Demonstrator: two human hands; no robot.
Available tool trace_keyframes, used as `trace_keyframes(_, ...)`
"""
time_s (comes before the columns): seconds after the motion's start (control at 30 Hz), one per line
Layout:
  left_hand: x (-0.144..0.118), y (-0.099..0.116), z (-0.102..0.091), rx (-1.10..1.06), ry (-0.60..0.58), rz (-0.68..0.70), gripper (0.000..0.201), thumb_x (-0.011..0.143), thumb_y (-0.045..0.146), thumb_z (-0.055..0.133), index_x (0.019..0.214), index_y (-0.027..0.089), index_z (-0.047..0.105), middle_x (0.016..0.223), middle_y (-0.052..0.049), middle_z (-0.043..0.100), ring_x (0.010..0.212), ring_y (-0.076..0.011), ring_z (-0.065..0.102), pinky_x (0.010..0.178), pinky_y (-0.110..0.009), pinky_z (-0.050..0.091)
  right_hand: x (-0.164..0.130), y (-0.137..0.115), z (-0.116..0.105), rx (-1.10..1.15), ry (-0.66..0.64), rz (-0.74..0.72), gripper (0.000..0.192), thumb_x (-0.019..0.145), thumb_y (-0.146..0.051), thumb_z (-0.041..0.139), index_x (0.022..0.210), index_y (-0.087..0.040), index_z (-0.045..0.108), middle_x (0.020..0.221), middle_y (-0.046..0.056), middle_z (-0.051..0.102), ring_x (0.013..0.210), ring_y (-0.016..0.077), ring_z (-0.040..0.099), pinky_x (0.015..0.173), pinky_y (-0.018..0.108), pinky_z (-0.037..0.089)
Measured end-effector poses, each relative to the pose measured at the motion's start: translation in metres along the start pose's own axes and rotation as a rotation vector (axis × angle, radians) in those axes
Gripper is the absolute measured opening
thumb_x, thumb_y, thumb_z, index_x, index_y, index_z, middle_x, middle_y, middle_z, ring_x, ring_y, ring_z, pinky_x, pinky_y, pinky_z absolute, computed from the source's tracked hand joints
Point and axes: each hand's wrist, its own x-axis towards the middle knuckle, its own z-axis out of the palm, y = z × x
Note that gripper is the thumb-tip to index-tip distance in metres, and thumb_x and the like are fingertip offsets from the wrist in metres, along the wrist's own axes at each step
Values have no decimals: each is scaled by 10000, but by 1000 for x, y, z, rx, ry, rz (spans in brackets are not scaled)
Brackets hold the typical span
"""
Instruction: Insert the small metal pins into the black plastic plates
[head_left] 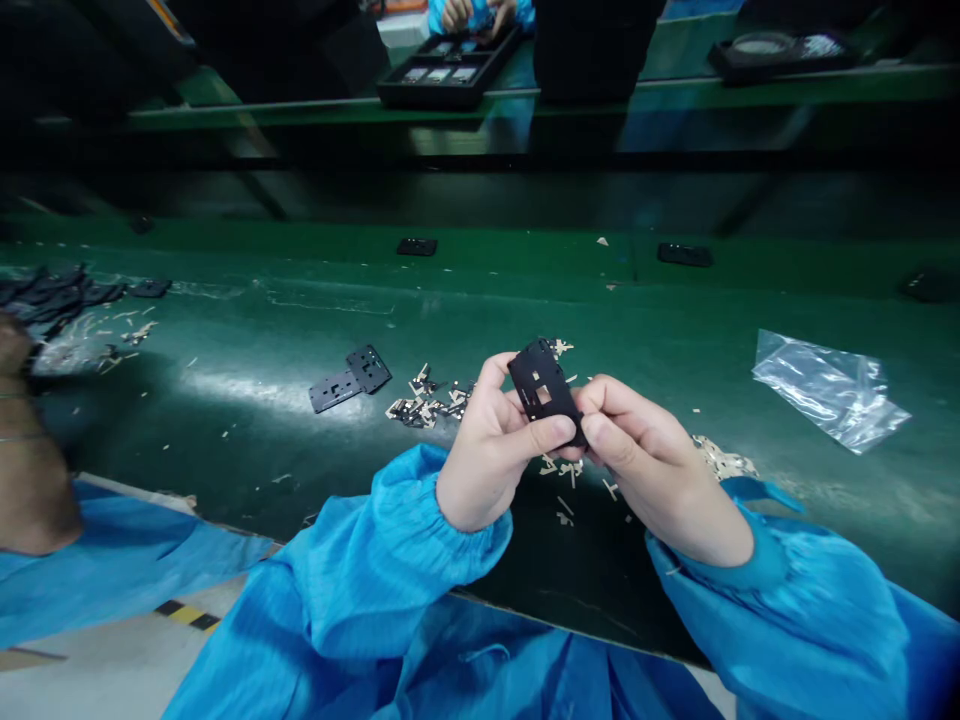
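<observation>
Over your scrap-littered green table [247, 340], left hand [487, 445] and right hand [660, 470] grip a black plate [537, 368]; a tray [427, 97] sits beyond.

Your left hand [487, 445] is curled in a grip, thumb [547, 436] laid across to the right, while your right hand [664, 465] pinches with bent fingers [609, 392] and thumb. Your left forearm [360, 560] and right forearm [810, 600] (both sleeved in blue) angle inward, bringing the hands close together.

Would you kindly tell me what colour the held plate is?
The plate is black; head view.
</observation>
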Motion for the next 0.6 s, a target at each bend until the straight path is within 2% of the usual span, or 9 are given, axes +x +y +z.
trace_keyframes(0.17, -2, -3, 5, -72, 68, -109, 393, 674, 119, 684, 950, 170, 408, 698, 48, 601, 516, -45, 594, 504, -116, 492, -3, 1, 2, -155, 62, -77, 194, 923, -320, 401, 766, -206, 406, 676, -40, 439, 609, 78, 440, 542, 203, 353)
trace_keyframes(0.37, -2, -7, 12, -120, 125, -170, 325, 685, 135, 669, 896, 154, 423, 660, 45, 590, 464, -30, 560, 478, -112, 459, -4, 5, 1, -363, 151, -217, 197, 941, -306, 335, 775, -211, 382, 690, -38, 388, 585, 86, 375, 520, 225, 320)
trace_keyframes(0.6, -2, -8, 19, -173, 72, -204, 255, 717, 151, 654, 864, 140, 446, 613, 48, 564, 446, -19, 532, 464, -101, 441, -5, 7, -1, -510, 220, -373, 150, 936, -243, 332, 793, -215, 368, 721, -27, 377, 612, 104, 379, 553, 262, 312)
